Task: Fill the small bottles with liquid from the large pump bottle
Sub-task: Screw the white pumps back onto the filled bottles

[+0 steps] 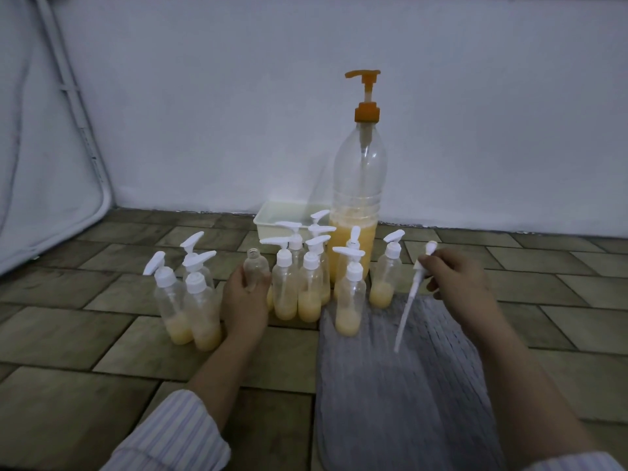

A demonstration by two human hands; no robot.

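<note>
Hands: left [245, 302] grips uncapped unlabelled bottle [255, 268]; right [453, 275] pinches pump [413, 294].

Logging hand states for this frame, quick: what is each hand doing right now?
Left hand: fingers curled round the uncapped small bottle.
Right hand: fingers pinching the white pump head, its tube hanging down.

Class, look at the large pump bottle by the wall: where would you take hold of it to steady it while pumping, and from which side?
Probably grip the large pump bottle round its clear ribbed waist, just above the yellow liquid, coming from its right. That side is free, while small bottles crowd its front and left, and the orange pump head stays clear for pressing.
</note>
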